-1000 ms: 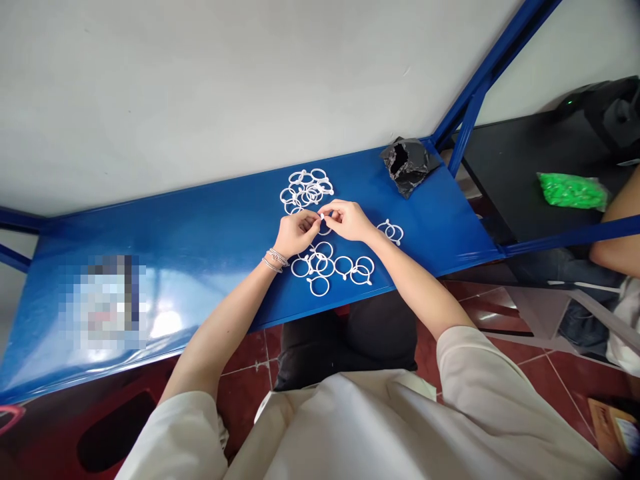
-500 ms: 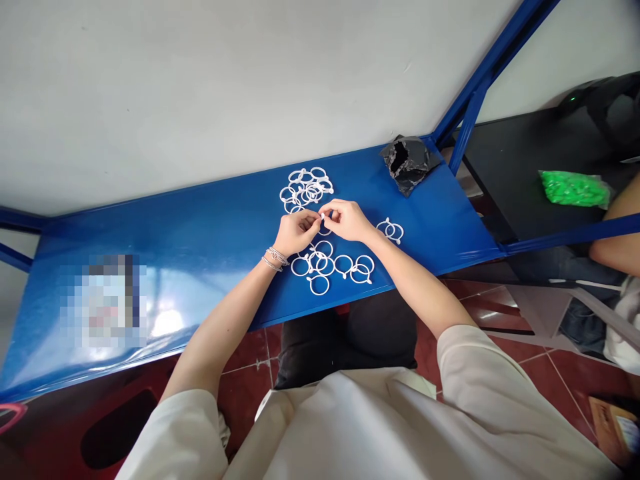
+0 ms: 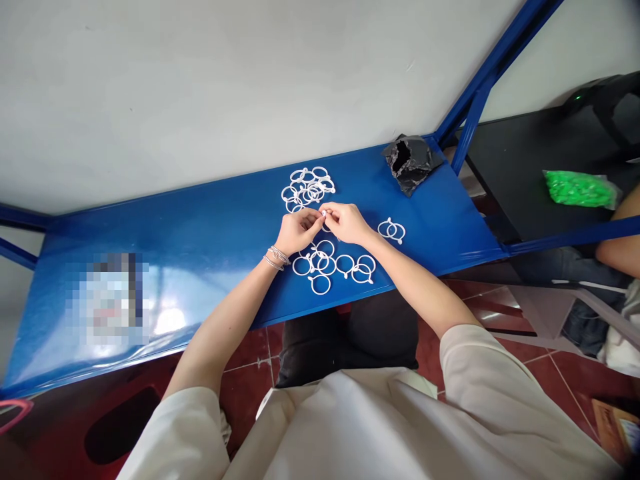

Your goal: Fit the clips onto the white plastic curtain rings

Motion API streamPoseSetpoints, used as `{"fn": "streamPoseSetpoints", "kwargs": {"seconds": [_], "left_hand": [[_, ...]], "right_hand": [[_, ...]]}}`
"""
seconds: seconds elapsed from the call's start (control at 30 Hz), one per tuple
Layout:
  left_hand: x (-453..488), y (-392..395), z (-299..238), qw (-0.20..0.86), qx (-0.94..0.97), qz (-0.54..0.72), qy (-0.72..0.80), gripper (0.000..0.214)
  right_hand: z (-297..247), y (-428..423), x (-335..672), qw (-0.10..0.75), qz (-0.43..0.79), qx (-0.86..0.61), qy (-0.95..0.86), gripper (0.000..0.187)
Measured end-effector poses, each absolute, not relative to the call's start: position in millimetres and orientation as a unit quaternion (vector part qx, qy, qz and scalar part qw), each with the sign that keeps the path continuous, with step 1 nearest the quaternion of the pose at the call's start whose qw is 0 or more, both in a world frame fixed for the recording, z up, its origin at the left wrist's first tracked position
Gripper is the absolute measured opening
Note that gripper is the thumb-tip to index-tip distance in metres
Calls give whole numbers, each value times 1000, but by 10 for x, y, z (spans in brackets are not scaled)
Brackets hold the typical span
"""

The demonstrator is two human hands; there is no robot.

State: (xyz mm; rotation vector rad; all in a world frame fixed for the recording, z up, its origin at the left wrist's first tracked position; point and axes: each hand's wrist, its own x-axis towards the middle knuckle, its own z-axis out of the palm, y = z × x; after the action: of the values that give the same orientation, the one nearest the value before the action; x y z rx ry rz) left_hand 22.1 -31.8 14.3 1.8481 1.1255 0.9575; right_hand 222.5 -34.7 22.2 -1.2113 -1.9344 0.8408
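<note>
My left hand and my right hand meet over the blue table, both pinching one small white plastic ring between fingertips. The left wrist carries thin bracelets. Just below the hands lies a loose group of several white rings. A heap of several more white rings sits beyond the hands, near the wall. Two joined rings lie to the right of my right hand.
A crumpled black plastic bag sits at the table's far right corner. A blurred patch lies on the left of the table. Beyond the blue frame, a black table holds a green bag; another person's arm shows at the right edge.
Both hands stay pinched together on the ring with only slight finger movement. The view has shifted a little.
</note>
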Motion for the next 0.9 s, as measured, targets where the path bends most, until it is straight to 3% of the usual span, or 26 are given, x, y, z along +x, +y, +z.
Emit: {"fn": "streamPoseSetpoints", "kwargs": {"seconds": [0.4,0.9], "left_hand": [[270,-278,114,374,708,372,469,20],[257,-263,103,376,717,365,459,11]], "right_hand": [[168,-341,2186,340,282,-463,-768,27],[218,-313,2195,377,343,-508,-694,20]]}}
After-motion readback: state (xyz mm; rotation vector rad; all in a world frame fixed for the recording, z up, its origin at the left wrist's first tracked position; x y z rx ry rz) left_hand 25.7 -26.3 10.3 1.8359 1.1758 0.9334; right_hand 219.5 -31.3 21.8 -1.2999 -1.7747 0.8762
